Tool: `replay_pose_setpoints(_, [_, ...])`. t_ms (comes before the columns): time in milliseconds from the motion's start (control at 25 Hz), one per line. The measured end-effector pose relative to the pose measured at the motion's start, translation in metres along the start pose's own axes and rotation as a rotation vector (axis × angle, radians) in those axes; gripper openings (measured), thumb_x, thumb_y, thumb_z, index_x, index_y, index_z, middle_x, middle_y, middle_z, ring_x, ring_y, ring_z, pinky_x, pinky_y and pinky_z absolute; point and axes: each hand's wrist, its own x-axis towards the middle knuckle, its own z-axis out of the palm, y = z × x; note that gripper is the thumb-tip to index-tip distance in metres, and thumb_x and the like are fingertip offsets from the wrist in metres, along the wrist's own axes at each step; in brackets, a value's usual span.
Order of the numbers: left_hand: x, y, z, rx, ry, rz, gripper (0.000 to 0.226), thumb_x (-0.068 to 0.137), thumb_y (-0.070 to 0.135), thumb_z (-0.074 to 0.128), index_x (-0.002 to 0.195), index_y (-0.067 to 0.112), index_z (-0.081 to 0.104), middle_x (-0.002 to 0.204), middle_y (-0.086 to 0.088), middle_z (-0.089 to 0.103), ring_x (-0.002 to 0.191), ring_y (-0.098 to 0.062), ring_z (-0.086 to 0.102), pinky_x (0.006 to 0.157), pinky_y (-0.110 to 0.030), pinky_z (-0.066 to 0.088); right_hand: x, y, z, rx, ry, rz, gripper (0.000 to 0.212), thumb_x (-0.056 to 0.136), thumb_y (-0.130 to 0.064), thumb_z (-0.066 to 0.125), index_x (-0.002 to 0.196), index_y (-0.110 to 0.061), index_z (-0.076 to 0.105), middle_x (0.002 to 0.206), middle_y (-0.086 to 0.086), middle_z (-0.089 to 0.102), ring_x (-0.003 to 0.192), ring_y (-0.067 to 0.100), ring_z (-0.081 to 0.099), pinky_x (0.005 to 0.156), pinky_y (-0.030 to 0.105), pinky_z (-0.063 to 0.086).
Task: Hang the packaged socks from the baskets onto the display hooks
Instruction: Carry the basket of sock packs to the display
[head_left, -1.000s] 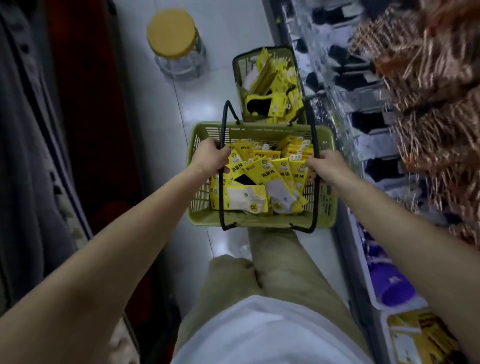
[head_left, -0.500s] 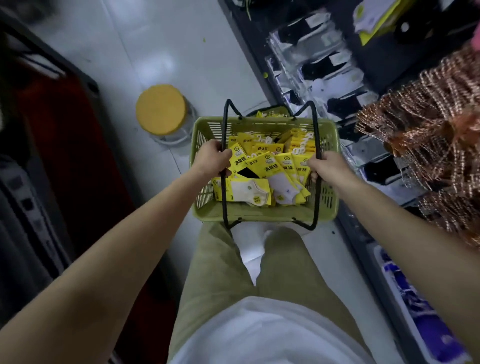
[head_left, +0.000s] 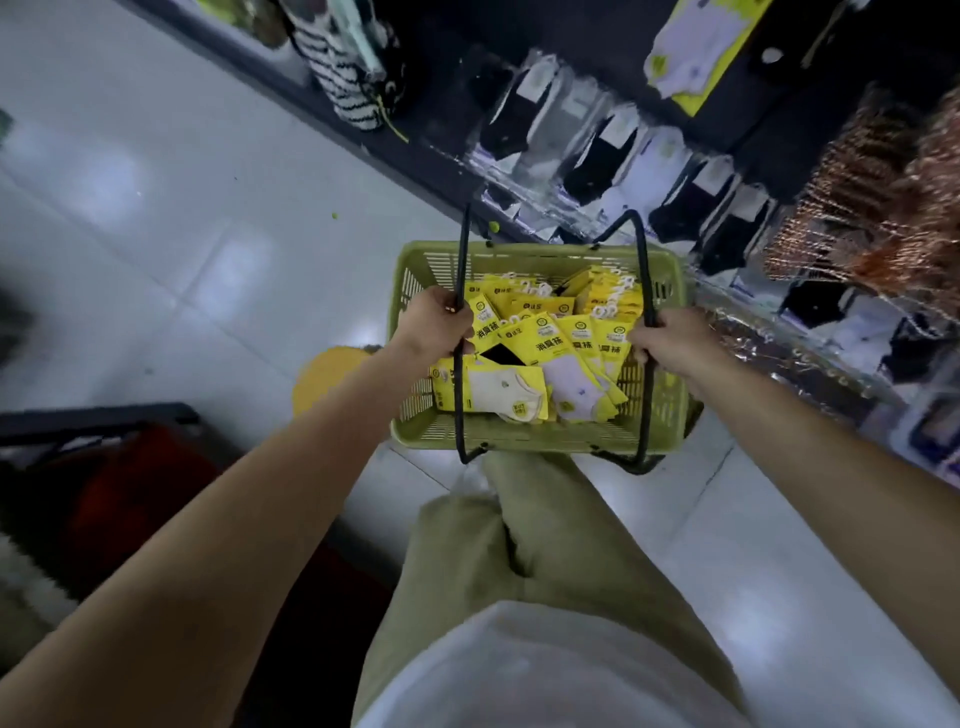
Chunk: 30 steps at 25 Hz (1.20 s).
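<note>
I carry a green plastic basket (head_left: 524, 439) in front of me, lifted off the floor above my knees. It is filled with several yellow packaged socks (head_left: 540, 343), white and black socks showing through the packs. My left hand (head_left: 434, 325) grips the left black wire handle (head_left: 460, 384). My right hand (head_left: 670, 343) grips the right black handle (head_left: 647, 410). The sock display (head_left: 613, 150) with hanging dark and white sock packs runs along the upper right.
A yellow-lidded stool (head_left: 327, 371) stands on the white tile floor, partly hidden behind my left forearm. Copper-coloured hanging items (head_left: 872, 208) crowd the right. Dark red fabric and a dark rack (head_left: 104, 467) sit at lower left. Striped socks (head_left: 348, 78) hang at the top.
The basket has risen and been carried forward along the aisle. The second basket on the floor is out of view; the stool has slid behind my left arm. Both hands keep their grips.
</note>
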Motion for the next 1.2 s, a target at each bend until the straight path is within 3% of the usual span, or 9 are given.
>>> replay_pose_setpoints(80, [0.028, 0.014, -0.016, 0.062, -0.028, 0.014, 0.011, 0.092, 0.015, 0.049, 0.082, 0.014, 0.053, 0.067, -0.001, 0.062, 0.044, -0.009, 0.063, 0.042, -0.021, 0.05, 0.014, -0.016, 0.009, 0.071, 0.008, 0.031, 0.019, 0.086, -0.007, 0.054, 0.068, -0.012, 0.054, 0.063, 0.006, 0.055, 0.06, 0.018, 0.052, 0.056, 0.027, 0.041])
replay_pose_setpoints(240, [0.068, 0.043, -0.036, 0.139, -0.083, 0.032, 0.016, 0.092, 0.013, 0.05, 0.076, 0.018, 0.051, 0.068, -0.003, 0.062, 0.048, -0.012, 0.064, 0.062, -0.036, 0.056, 0.035, -0.047, 0.017, 0.164, 0.018, 0.109, 0.019, 0.085, -0.005, 0.055, 0.068, -0.013, 0.054, 0.063, 0.006, 0.055, 0.06, 0.018, 0.052, 0.055, 0.026, 0.042])
replay_pose_setpoints(400, [0.097, 0.069, -0.06, 0.198, -0.111, 0.079, 0.006, 0.093, 0.013, 0.049, 0.089, 0.011, 0.053, 0.069, -0.003, 0.062, 0.045, -0.008, 0.063, 0.059, -0.033, 0.056, 0.049, -0.079, 0.022, 0.166, 0.029, 0.125, 0.021, 0.082, -0.005, 0.053, 0.062, -0.01, 0.053, 0.061, 0.007, 0.054, 0.059, 0.018, 0.05, 0.055, 0.026, 0.04])
replay_pose_setpoints(560, [0.132, 0.087, -0.084, 0.221, -0.136, 0.093, 0.009, 0.094, 0.013, 0.048, 0.091, 0.008, 0.055, 0.069, -0.002, 0.061, 0.046, -0.008, 0.063, 0.053, -0.027, 0.054, 0.068, -0.11, 0.033, 0.244, 0.088, 0.145, 0.008, 0.085, -0.008, 0.056, 0.078, -0.011, 0.052, 0.067, 0.006, 0.053, 0.058, 0.015, 0.05, 0.054, 0.026, 0.038])
replay_pose_setpoints(800, [0.193, 0.098, -0.133, 0.264, -0.222, 0.122, 0.003, 0.093, 0.01, 0.051, 0.094, 0.008, 0.053, 0.069, -0.004, 0.06, 0.053, -0.015, 0.063, 0.067, -0.038, 0.056, 0.101, -0.155, 0.076, 0.349, 0.167, 0.185, 0.01, 0.083, -0.007, 0.06, 0.079, -0.012, 0.053, 0.065, 0.005, 0.053, 0.057, 0.016, 0.051, 0.051, 0.025, 0.04])
replay_pose_setpoints(1000, [0.261, 0.082, -0.189, 0.293, -0.31, 0.165, 0.004, 0.093, 0.01, 0.053, 0.091, 0.006, 0.053, 0.068, -0.005, 0.06, 0.047, -0.011, 0.063, 0.056, -0.03, 0.057, 0.135, -0.189, 0.138, 0.376, 0.26, 0.273, 0.005, 0.084, -0.005, 0.058, 0.081, -0.007, 0.055, 0.064, 0.009, 0.054, 0.059, 0.021, 0.053, 0.064, 0.033, 0.047])
replay_pose_setpoints(1200, [0.325, 0.033, -0.226, 0.331, -0.332, 0.18, 0.016, 0.095, 0.014, 0.048, 0.08, 0.016, 0.048, 0.069, -0.006, 0.06, 0.06, -0.024, 0.063, 0.068, -0.04, 0.055, 0.183, -0.204, 0.207, 0.34, 0.218, 0.283, 0.008, 0.089, -0.012, 0.056, 0.084, -0.007, 0.055, 0.073, 0.014, 0.056, 0.066, 0.024, 0.053, 0.057, 0.029, 0.038])
